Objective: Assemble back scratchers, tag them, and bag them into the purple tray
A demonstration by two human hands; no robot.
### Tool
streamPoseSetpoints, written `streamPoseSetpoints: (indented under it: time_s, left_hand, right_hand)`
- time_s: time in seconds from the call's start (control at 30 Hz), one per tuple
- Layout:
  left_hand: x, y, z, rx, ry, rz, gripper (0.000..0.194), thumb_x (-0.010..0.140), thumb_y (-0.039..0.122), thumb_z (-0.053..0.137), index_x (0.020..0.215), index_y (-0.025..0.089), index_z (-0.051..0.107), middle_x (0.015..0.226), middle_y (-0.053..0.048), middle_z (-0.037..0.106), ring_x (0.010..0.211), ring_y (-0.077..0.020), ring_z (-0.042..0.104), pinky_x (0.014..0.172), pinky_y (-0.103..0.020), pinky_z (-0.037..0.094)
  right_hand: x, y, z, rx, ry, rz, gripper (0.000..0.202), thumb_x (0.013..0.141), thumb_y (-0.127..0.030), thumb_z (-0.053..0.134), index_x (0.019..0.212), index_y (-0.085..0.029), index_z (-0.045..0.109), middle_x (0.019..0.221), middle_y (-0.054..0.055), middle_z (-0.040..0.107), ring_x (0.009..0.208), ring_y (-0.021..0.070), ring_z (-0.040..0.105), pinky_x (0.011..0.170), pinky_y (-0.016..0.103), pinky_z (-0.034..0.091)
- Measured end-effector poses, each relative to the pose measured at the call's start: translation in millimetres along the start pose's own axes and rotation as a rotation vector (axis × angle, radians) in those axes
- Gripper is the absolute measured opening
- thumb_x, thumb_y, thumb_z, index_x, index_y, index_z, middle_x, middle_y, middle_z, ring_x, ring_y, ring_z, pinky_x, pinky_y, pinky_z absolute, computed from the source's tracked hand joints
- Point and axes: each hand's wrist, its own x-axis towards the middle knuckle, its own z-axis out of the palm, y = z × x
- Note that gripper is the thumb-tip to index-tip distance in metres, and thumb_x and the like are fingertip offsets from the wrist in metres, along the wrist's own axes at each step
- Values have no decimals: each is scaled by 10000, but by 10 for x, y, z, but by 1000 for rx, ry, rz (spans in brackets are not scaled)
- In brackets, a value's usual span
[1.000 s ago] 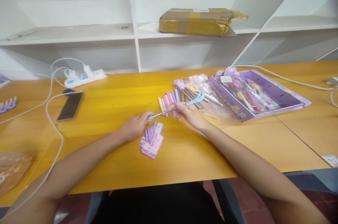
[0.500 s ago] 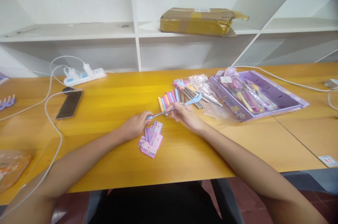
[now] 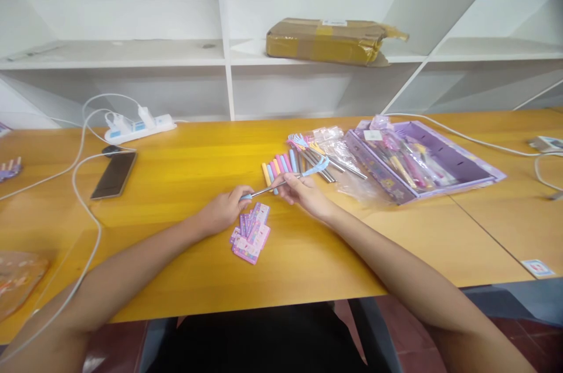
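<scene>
Between both hands I hold a back scratcher [image 3: 269, 188] with a metal rod and a light-blue claw head that points to the right. My left hand [image 3: 226, 207] is closed round its blue handle end. With my right hand [image 3: 303, 192] I pinch the rod close to the claw. Just beyond the fingers lies a row of coloured handles [image 3: 280, 163] in yellow, blue and pink. Metal rods [image 3: 323, 169] and several claw heads [image 3: 299, 139] are heaped beside them. A loose stack of pink and purple printed cards [image 3: 250, 237] lies near my left hand.
At the right stands a purple box [image 3: 466, 153] with wrapped items, next to clear plastic bags [image 3: 338, 144]. A phone [image 3: 115, 175], a power strip [image 3: 141, 128] and white cables [image 3: 99, 223] occupy the left. A taped carton [image 3: 325, 41] sits on the shelf behind.
The view has shifted slightly. Both hands keep their hold on the back scratcher, whose claw head sits a little further left and lower in the picture.
</scene>
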Motion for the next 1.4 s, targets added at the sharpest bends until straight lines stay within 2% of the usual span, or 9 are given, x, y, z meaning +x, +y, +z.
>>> streamPoseSetpoints:
  time_s: [0.13,0.27,0.43,0.5,0.57,0.67,0.8,0.97,1.4]
  left_hand:
    - [21,58,-40,12,4,38,349,1088,493,357,1148,229,577,1009,-56,695,919,-237,671,830,-363,497]
    - [37,52,-52,27,-15,17,351,1092,480,333,1044,225,570,903,-40,663,817,-230,637,755,-355,471]
    - [29,36,-69,-38,-16,21,385,1090,508,315,1026,235,579,918,-40,694,832,-226,652,769,-353,481]
    - [31,31,-82,-54,-23,25,412,1090,527,304,1028,235,588,928,-38,704,846,-225,660,776,-350,483]
    - [38,28,-96,-66,-30,27,433,1092,538,295,1035,233,596,943,-33,712,858,-221,664,780,-345,479]
    - [51,31,-115,-88,-35,31,438,1093,541,300,1044,234,608,964,-26,719,883,-216,670,792,-338,476]
    - [56,36,-120,-89,-27,27,433,1090,537,312,1049,239,622,977,-27,728,902,-219,677,810,-343,481]
    - [47,15,-84,-44,-23,7,429,1091,522,295,1034,235,609,879,-14,695,791,-210,641,734,-337,457]
    - [38,21,-71,-7,-22,-31,365,1088,476,314,1006,239,578,880,-26,688,799,-232,644,727,-349,440]
  right_hand:
    - [-20,-171,-73,-59,123,-94,517,979,-665,556,916,-180,727,684,-2,563,534,106,425,519,281,300]
    - [-30,-307,-202,32,273,-194,481,984,-682,524,1017,-232,689,598,-40,433,505,126,338,516,291,279]
    - [-3,-381,-348,82,446,-252,437,910,-641,675,789,-247,531,624,-46,353,514,113,260,492,284,209]
    - [14,-382,-397,67,467,-263,460,905,-618,697,754,-248,470,617,-52,332,519,113,261,492,283,222]
    - [31,-371,-451,53,463,-271,419,908,-581,713,784,-249,489,601,-63,326,520,111,275,499,279,248]
    - [52,-348,-539,45,449,-275,326,873,-524,770,972,-261,604,647,-63,410,529,106,341,504,271,280]
    - [49,-326,-604,-152,491,-273,383,885,-482,764,1208,-300,666,743,-32,528,600,134,476,550,284,398]
    - [15,-306,-544,-374,563,-304,320,976,-466,646,1218,-269,719,684,-19,565,600,163,534,602,317,467]
    - [-6,-253,-459,-427,580,-267,414,971,-555,641,1249,-256,707,712,-11,585,529,131,531,540,291,452]
